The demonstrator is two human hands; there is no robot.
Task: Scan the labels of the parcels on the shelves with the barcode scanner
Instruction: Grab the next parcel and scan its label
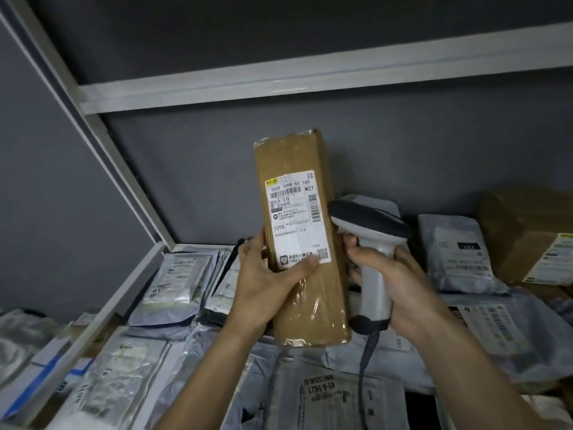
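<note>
Both hands are full: your left hand (266,274) grips the parcel (302,240) label-up, your right hand (393,280) grips the scanner (370,243) beside it.

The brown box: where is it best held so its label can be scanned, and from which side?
Grip the brown box by its lower half from its left edge, as the left hand does. It stands upright, long and narrow, with the label facing the camera, so fingers low on the label leave the barcodes clear for the scanner in the right hand.
</note>
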